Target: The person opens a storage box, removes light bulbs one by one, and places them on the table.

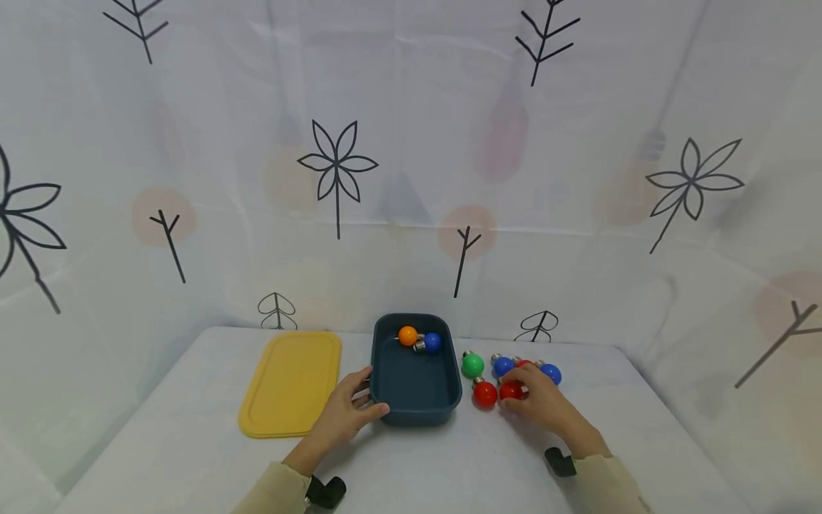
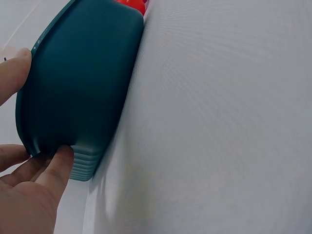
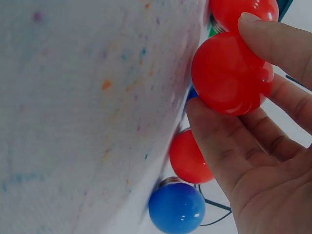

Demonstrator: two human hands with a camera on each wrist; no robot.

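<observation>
My left hand (image 1: 339,415) holds the near left corner of a dark teal plastic bin (image 1: 420,418). In the left wrist view its thumb touches the rim and its fingers lie against the ribbed side wall. An orange light bulb (image 1: 407,335) and a blue light bulb (image 1: 433,343) lie inside at the far end. To the right of the bin, my right hand (image 1: 547,401) pinches a red light bulb (image 3: 226,73) between thumb and fingers. Another red bulb (image 1: 484,394) lies just left of it, with a green bulb (image 1: 472,365) behind.
Behind my right hand are two more blue bulbs (image 1: 504,367) and a red bulb (image 3: 189,158), partly hidden by the fingers. A yellow lid (image 1: 292,385) lies flat to the left of the bin. A patterned cloth (image 1: 398,271) hangs behind the white table.
</observation>
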